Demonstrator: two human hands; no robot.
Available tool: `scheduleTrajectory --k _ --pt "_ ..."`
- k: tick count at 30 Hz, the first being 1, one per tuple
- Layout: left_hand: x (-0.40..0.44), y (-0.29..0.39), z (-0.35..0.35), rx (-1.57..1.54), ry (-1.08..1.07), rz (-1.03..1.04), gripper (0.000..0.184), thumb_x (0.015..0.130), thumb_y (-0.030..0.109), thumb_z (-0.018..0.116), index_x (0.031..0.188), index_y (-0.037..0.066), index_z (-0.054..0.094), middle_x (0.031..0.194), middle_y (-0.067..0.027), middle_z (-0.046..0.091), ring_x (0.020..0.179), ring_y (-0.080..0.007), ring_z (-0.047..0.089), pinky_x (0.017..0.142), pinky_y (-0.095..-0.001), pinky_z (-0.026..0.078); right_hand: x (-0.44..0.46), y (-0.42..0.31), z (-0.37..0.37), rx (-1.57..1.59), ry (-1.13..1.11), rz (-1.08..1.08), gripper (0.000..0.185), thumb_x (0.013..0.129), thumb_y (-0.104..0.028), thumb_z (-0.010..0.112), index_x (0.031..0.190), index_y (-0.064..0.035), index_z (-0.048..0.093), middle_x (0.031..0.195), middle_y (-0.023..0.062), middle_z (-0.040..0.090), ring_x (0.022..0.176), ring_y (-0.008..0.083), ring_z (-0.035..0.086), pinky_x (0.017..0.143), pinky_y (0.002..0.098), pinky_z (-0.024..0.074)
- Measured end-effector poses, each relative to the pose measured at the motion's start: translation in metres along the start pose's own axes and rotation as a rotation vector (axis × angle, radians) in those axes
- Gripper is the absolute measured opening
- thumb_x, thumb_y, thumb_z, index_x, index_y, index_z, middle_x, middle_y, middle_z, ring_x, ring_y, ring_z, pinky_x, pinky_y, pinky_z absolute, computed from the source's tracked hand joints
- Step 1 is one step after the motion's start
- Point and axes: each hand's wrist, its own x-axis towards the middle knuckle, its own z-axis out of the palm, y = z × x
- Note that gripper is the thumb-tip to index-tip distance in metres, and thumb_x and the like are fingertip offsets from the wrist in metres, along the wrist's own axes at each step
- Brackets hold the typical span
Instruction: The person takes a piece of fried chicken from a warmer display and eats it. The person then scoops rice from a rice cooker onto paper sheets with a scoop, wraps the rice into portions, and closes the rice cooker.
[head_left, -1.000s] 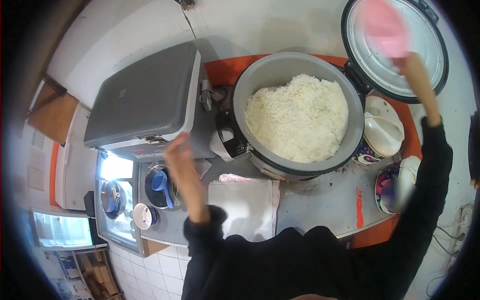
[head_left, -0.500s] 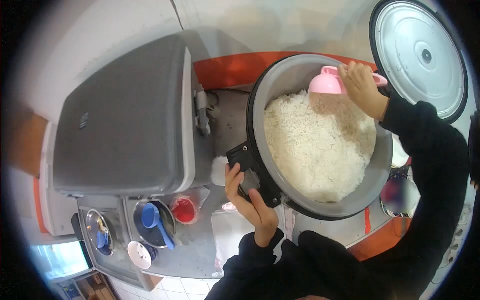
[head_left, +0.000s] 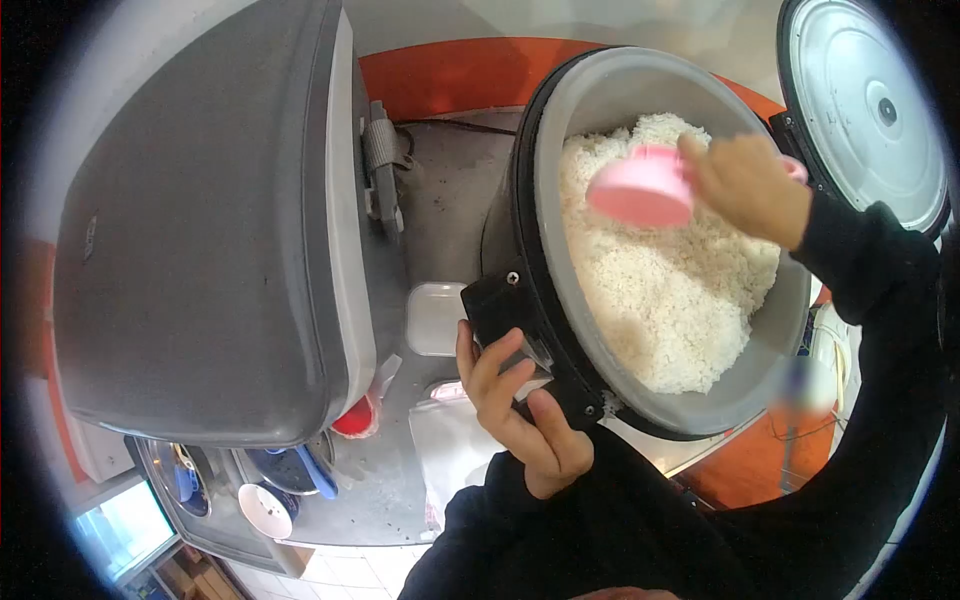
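Note:
My right hand (head_left: 745,185) is closed around the handle of a pink scoop (head_left: 640,190), slightly smeared by motion. The scoop's round bowl is over the cooked white rice (head_left: 690,310); I cannot tell whether it holds any rice. That rice heaps up inside a large round rice cooker (head_left: 585,340) with a grey inner wall and a black outer rim. My left hand (head_left: 525,420) is at the cooker's black side handle (head_left: 500,300), fingers apart and loosely bent. The fingers overlap the handle in view, and their contact with it is unclear.
The cooker's round lid (head_left: 865,115) stands raised at upper right. A big grey box (head_left: 200,240) fills the left side. A white plastic container (head_left: 437,320), a red container (head_left: 355,418), a white bowl (head_left: 266,510) and a blue ladle (head_left: 317,475) are on the counter.
The pink scoop has moved left and down over the rice with my right hand. The view has shifted closer to the grey box, and the cooker appears more slanted. My left hand remains by the handle.

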Motion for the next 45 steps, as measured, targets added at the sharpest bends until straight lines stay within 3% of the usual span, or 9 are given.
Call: scheduleTrajectory --k 11,15,18,22,28,35,39,43,45 --pt "-0.001 0.003 0.004 0.021 0.025 -0.011 0.017 0.085 0.009 0.031 0.097 0.001 0.039 0.102 -0.0187 0.047 0.112 -0.0391 0.034 0.097 -0.0515 0.02 0.049 0.018 0.048 0.068 0.01 0.057 0.02 0.072 -0.005 0.053 0.085 0.0052 0.043 0.064 0.0169 0.056 0.061 0.0263 0.06 0.051 0.0317 0.0456" --pt "-0.003 0.001 0.001 0.03 0.005 -0.029 0.019 0.086 0.014 0.032 0.097 0.001 0.039 0.104 -0.0189 0.046 0.113 -0.0377 0.034 0.096 -0.0482 0.021 0.065 0.02 0.05 0.197 -0.159 0.002 0.02 0.076 -0.008 0.049 0.088 0.0046 0.039 0.066 0.0194 0.056 0.059 0.0343 0.057 0.05 0.0397 0.0438" --pt "-0.001 0.005 0.003 0.049 0.018 -0.048 0.018 0.086 0.014 0.032 0.096 0.001 0.039 0.103 -0.0188 0.046 0.112 -0.0378 0.035 0.096 -0.0482 0.021 0.064 -0.002 0.025 0.433 -0.494 0.256 0.031 0.077 -0.014 0.051 0.095 0.0082 0.04 0.07 0.0191 0.057 0.059 0.0315 0.058 0.052 0.0388 0.045" --pt "0.0 0.003 0.003 0.045 0.032 -0.017 0.016 0.085 0.009 0.03 0.093 0.002 0.042 0.099 -0.0176 0.047 0.108 -0.0377 0.038 0.097 -0.051 0.022 0.05 -0.044 0.038 0.497 -0.426 -0.048 0.036 0.077 -0.015 0.051 0.098 0.0113 0.038 0.071 0.0211 0.056 0.063 0.0325 0.058 0.055 0.0388 0.0458" --pt "0.001 0.002 0.005 -0.012 0.049 0.033 0.016 0.086 0.01 0.032 0.094 0.001 0.042 0.1 -0.0171 0.046 0.105 -0.0354 0.038 0.097 -0.0492 0.021 -0.008 -0.069 0.015 0.434 -0.586 -0.065 0.039 0.07 -0.006 0.053 0.097 0.0161 0.035 0.071 0.0245 0.056 0.067 0.0368 0.058 0.059 0.0402 0.0466" --pt "-0.002 -0.001 0.006 -0.062 0.058 0.03 0.019 0.085 0.012 0.033 0.096 -0.001 0.043 0.101 -0.0172 0.047 0.111 -0.0352 0.034 0.097 -0.0445 0.019 -0.05 -0.071 -0.025 0.725 -0.578 -0.05 0.038 0.066 -0.001 0.052 0.097 0.0148 0.034 0.07 0.027 0.054 0.064 0.0359 0.058 0.052 0.0383 0.0461" --pt "-0.001 0.002 0.005 -0.004 0.036 0.057 0.02 0.085 0.012 0.033 0.096 -0.001 0.043 0.102 -0.0174 0.047 0.112 -0.0345 0.034 0.096 -0.0427 0.019 -0.076 -0.059 -0.034 1.018 -0.755 0.101 0.031 0.064 -0.001 0.049 0.089 0.0136 0.039 0.067 0.0235 0.057 0.061 0.0324 0.059 0.048 0.0363 0.044" --pt "-0.001 0.003 0.005 -0.005 0.034 0.027 0.019 0.084 0.011 0.033 0.095 -0.001 0.043 0.103 -0.017 0.047 0.113 -0.0334 0.034 0.096 -0.0416 0.02 -0.081 -0.022 -0.013 1.377 -0.854 -0.037 0.032 0.066 -0.005 0.048 0.095 0.0063 0.041 0.062 0.0151 0.056 0.05 0.0259 0.055 0.045 0.0338 0.042" --pt "-0.003 0.003 0.003 0.0 0.011 0.026 0.019 0.084 0.011 0.034 0.095 0.0 0.043 0.103 -0.0167 0.047 0.113 -0.0332 0.034 0.096 -0.0409 0.02 -0.074 -0.009 -0.009 1.395 -0.511 -0.077 0.022 0.076 -0.007 0.047 0.094 -0.0014 0.036 0.065 0.0143 0.054 0.044 0.0226 0.053 0.039 0.0327 0.0425"
